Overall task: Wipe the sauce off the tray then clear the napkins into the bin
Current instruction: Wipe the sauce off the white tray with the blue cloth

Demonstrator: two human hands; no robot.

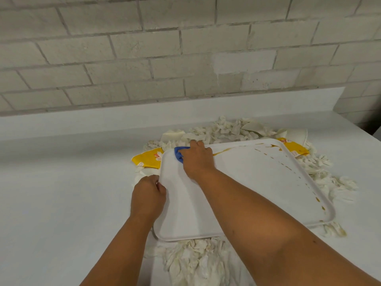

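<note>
A white tray [257, 182] lies on the white counter, resting on crumpled napkins. Brown-orange sauce [224, 150] streaks its far edge, and drips run down its right side [317, 200]. My right hand [199, 159] presses a blue cloth [179, 154] onto the tray's far left corner. My left hand [148, 196] grips the tray's left rim. Crumpled white napkins lie behind the tray [222, 129], to its right [334, 182] and in front of it [198, 261].
Two yellow paper wrappers poke out from under the tray, one at the left [147, 158] and one at the far right [294, 149]. A white brick wall [185, 48] rises behind the counter's raised back ledge [144, 118]. No bin is in view.
</note>
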